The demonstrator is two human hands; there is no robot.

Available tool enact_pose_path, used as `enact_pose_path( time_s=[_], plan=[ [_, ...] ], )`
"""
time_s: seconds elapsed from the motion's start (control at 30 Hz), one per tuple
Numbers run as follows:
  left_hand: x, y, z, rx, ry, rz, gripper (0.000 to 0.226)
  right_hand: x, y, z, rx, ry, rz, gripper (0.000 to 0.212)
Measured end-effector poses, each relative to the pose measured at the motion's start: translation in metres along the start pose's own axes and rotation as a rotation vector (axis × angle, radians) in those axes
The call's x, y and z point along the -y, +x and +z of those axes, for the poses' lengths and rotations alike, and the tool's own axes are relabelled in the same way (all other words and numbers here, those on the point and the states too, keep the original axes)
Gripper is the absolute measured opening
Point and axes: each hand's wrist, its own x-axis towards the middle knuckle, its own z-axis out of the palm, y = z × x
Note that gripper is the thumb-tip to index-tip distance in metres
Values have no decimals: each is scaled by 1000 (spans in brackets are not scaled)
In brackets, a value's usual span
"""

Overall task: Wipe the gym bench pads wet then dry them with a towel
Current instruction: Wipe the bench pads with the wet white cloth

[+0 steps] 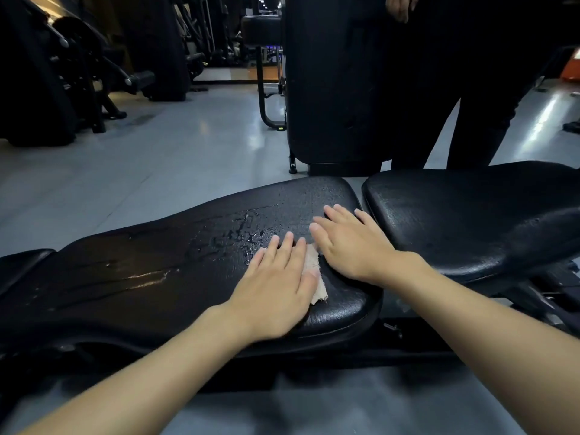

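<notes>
A pale cloth [317,285] is pressed on the wet black pad [150,277] by the left hand [276,290] and right hand [351,246], fingers [287,244] straight.

Dim gym light leaves machines [62,73] beyond the wet bench pad [150,277] in shadow, glare streaking its surface and the floor [204,130] behind, frame edges bowed by wide-angle distortion.

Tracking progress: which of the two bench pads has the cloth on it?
The long pad on the left, streaked with water; the cloth lies under the left hand. The shorter pad beside it has none.
</notes>
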Motion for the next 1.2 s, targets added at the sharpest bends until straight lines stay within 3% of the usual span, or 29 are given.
enact_pose_path(
  time_s=[0.2,0.37,0.57,0.7,0.8,1.0,1.2],
  plan=[
    [35,97,-9,13,-82,-90,61,0,-2,6,-34,-39,-13,56],
    [69,200,-21,0,-63,-159,65,2,0,8,-77,-128,-29,89],
    [81,243,-24,-8,-101,-208,65,-1,6,12,-119,-115,-24,87],
    [70,214,-15,-4,-94,-166,62,-2,6,11,-81,-75,-6,69],
    [57,168,-8,33,-59,-88,72,-5,7,10,-65,-49,6,53],
    [27,47,0,20,55,49,57,-3,9,9,-68,-3,2,50],
    [8,-33,5,-94,64,4,73,3,8,5,-59,-137,17,50]
  ],
)
